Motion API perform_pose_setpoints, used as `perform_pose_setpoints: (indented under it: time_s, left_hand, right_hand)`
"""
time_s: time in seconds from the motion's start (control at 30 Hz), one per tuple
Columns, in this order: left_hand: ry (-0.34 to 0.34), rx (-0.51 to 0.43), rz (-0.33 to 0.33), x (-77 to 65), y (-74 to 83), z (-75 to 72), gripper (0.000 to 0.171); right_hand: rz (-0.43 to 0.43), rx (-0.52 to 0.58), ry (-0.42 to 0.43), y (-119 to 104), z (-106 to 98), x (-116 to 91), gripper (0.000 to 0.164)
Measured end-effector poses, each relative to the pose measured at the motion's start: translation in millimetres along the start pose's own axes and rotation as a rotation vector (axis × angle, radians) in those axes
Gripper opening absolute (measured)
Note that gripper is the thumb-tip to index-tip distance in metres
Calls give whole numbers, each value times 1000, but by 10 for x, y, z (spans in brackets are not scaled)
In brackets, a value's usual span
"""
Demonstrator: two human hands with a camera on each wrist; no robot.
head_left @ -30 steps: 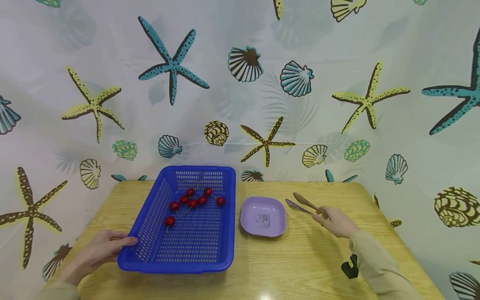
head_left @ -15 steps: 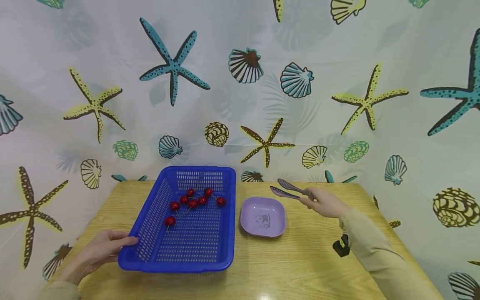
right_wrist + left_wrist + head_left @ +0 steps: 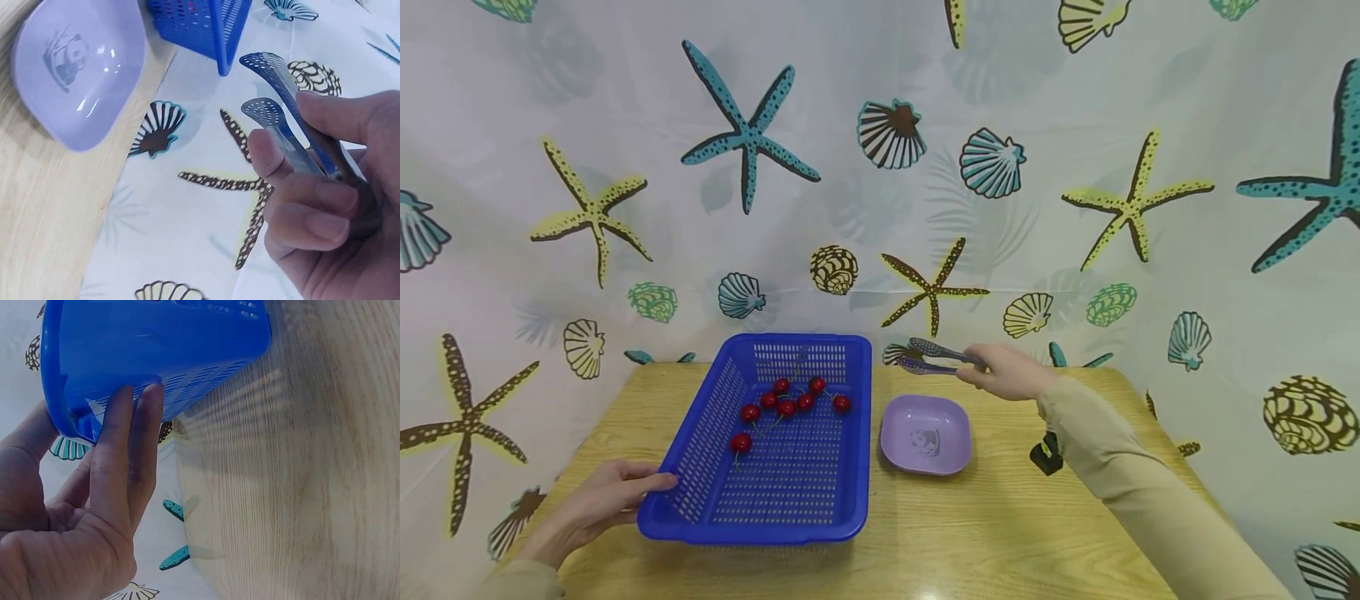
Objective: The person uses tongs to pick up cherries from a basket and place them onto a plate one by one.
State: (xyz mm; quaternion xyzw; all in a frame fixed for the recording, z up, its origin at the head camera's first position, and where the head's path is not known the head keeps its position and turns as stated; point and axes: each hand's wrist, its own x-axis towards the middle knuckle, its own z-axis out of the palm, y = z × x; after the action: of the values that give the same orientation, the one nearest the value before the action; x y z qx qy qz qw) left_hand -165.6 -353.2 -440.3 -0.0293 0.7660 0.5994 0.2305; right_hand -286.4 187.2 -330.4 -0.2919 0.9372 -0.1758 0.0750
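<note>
A blue perforated basket (image 3: pixel 752 532) stands on the left of the table, with several red cherries (image 3: pixel 786 408) on its bottom, some with stems. My left hand (image 3: pixel 602 504) grips the basket's near left corner; in the left wrist view the thumb lies over the rim and fingers press the outer wall. My right hand (image 3: pixel 1009 372) holds metal tongs (image 3: pixel 936 358) above the table's back part, their perforated tips parted and pointing left with nothing between them. In the right wrist view the fingers (image 3: pixel 309 231) curl round the tongs' arms. A purple dish (image 3: pixel 926 435) with a panda print sits right of the basket.
The wooden table (image 3: pixel 985 533) carries the basket and dish. Behind it and at both sides hangs a white curtain (image 3: pixel 880 208) printed with starfish and shells. A black piece (image 3: pixel 1047 455) hangs under the right sleeve.
My right hand has moved left and farther back with the tongs, from right of the dish to above and behind it. The left hand, basket and dish stay in place.
</note>
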Motion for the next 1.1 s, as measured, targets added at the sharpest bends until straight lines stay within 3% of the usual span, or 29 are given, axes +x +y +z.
perform_pose_setpoints:
  time_s: [0.1, 0.27, 0.57, 1.1]
  left_hand:
    - [-10, -13, 2, -2, -6, -6, 51]
    - [-13, -17, -7, 4, -8, -13, 51]
    - [-12, -6, -15, 12, -9, -17, 49]
    - [-11, -6, -12, 1, 26, -2, 48]
  right_hand:
    - [-14, -28, -26, -97, -32, 85, 44]
    - [-52, -80, -44, -233, -66, 231, 31]
    - [-5, -169, -143, -533, -148, 490, 29]
    - [220, -126, -334, -1057, -175, 927, 22]
